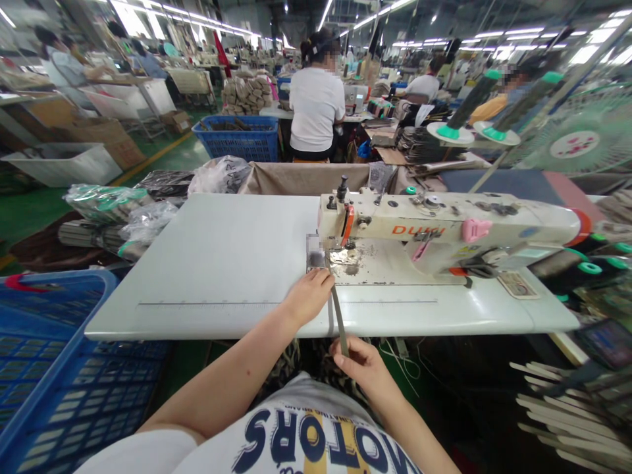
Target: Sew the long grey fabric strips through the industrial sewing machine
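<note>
A narrow olive-grey fabric strip (pixel 338 315) runs from the needle area of a white sewing machine (pixel 444 220) down over the table's front edge. My left hand (pixel 312 295) rests on the tabletop just before the presser foot, its fingers closed at the upper end of the strip. Below the front edge, my right hand (pixel 363 365) pinches the lower part of the strip between thumb and fingers. Beside the left fingertips is the shiny metal needle plate (pixel 343 257). The fingers partly cover the strip's far end.
The pale tabletop (pixel 222 250) carries a printed ruler line. A blue plastic basket (pixel 64 368) stands at the left, near wrapped bundles (pixel 106 201). Grey strips (pixel 567 408) hang at the lower right. Thread cones (pixel 476 99) and a fan (pixel 575 141) are behind the machine. A person (pixel 317 108) sits ahead.
</note>
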